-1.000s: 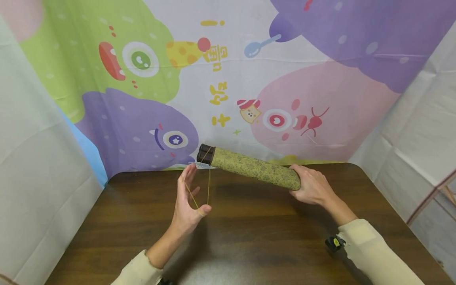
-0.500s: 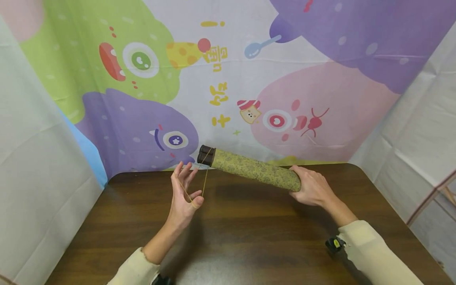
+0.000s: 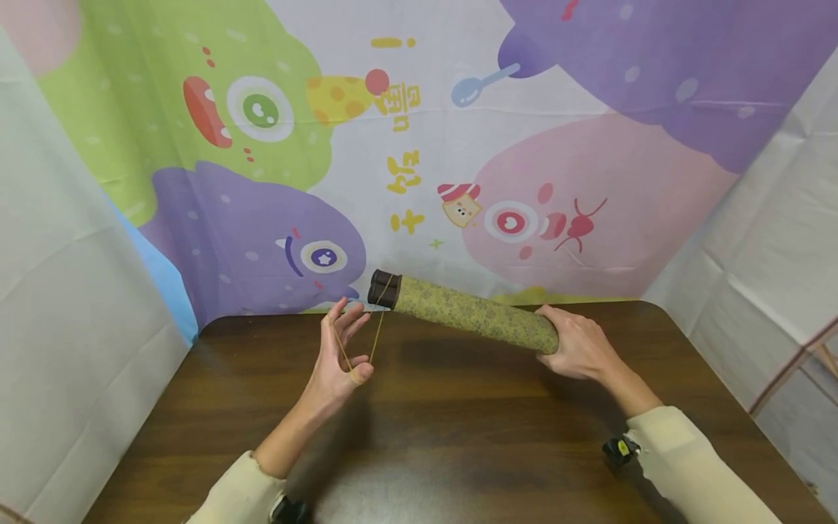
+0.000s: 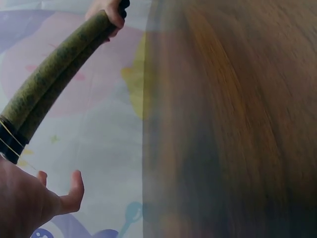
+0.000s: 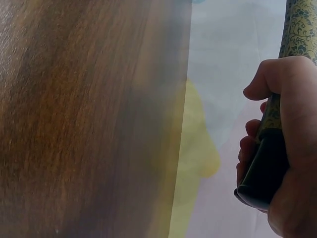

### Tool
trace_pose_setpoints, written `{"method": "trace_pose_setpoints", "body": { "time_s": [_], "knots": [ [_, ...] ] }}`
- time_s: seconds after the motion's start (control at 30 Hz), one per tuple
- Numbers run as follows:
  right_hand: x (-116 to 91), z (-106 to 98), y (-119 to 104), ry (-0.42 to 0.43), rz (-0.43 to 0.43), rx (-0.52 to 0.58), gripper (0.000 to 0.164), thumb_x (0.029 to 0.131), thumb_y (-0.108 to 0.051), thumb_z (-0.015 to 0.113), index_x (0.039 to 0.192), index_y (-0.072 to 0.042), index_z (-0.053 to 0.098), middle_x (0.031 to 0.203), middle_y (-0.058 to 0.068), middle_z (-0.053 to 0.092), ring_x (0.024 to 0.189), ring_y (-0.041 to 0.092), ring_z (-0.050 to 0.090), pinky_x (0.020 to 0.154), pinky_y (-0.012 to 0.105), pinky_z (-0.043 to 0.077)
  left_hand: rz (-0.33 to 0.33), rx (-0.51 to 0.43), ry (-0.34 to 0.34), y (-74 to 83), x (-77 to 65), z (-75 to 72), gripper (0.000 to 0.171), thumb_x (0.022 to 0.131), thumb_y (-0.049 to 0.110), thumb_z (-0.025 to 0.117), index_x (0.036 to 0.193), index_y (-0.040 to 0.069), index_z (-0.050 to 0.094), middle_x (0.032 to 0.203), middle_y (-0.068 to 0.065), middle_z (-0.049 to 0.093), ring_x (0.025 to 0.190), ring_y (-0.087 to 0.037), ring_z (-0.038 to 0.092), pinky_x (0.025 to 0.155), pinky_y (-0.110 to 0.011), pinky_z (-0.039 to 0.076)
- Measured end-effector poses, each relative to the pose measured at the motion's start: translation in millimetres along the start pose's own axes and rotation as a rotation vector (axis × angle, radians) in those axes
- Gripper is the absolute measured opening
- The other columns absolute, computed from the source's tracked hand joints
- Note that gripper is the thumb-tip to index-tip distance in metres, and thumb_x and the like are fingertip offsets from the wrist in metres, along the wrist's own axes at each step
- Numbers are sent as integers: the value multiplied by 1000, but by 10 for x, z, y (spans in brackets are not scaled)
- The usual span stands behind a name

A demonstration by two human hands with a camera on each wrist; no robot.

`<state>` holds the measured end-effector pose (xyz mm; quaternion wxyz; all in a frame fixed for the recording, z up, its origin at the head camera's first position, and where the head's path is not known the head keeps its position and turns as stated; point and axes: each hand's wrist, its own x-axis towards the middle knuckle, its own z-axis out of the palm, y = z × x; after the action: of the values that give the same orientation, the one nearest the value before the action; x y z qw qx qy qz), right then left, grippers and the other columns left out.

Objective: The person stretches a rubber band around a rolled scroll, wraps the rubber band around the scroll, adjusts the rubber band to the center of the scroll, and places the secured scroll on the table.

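Note:
A rolled scroll [image 3: 474,313], green and patterned, with two dark rollers [image 3: 384,290] side by side at its left end, hangs tilted above the table. My right hand [image 3: 576,342] grips its right end; in the right wrist view the fingers curl round the scroll [image 5: 299,32] near a dark roller end [image 5: 265,168]. A thin yellowish rubber band [image 3: 377,336] passes over the dark left end and stretches to my left hand [image 3: 332,360]. There the thumb and fingers are spread inside the loop. In the left wrist view part of that left hand [image 4: 29,198] shows below the banded end.
Beneath both hands lies a dark brown wooden table [image 3: 445,458]. A cloth backdrop [image 3: 432,131] with cartoon figures rises behind its far edge. Pale cloth panels stand at the left [image 3: 59,276] and right [image 3: 753,247].
My left hand has moved a little left and its fingers have spread, with the band still looped on it. The scroll has shifted slightly right and down in my right hand.

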<state>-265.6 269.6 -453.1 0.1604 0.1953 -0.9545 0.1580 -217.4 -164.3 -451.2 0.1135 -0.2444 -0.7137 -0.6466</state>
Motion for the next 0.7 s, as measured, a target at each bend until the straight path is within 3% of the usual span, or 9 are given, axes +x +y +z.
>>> {"method": "trace_pose_setpoints", "body": {
  "time_s": [0.23, 0.47, 0.7],
  "knots": [
    [-15, 5, 7, 4, -33, 6, 63, 76, -25, 94, 132, -10, 70, 121, 16, 82, 96, 34, 78, 81, 57, 62, 11, 26, -41, -53, 25, -39, 136, 86, 93, 68, 175, 7, 14, 179, -33, 30, 165, -59, 32, 105, -68, 53],
    [-47, -3, 25, 25, -42, 4, 64, 73, -24, 95, 131, -11, 70, 119, 15, 83, 95, 35, 78, 80, 57, 62, 30, 66, -65, -67, 43, -66, 131, 87, 90, 71, 175, 10, 18, 180, -30, 33, 164, -59, 35, 104, -63, 53],
    [-64, -26, 38, 10, -72, -2, 67, 73, -25, 96, 133, -10, 71, 120, 14, 83, 94, 33, 77, 78, 55, 61, 27, 117, -95, -81, 36, -114, 132, 86, 88, 75, 175, 8, 19, 176, -34, 36, 159, -60, 40, 100, -60, 55]
  ]
}}
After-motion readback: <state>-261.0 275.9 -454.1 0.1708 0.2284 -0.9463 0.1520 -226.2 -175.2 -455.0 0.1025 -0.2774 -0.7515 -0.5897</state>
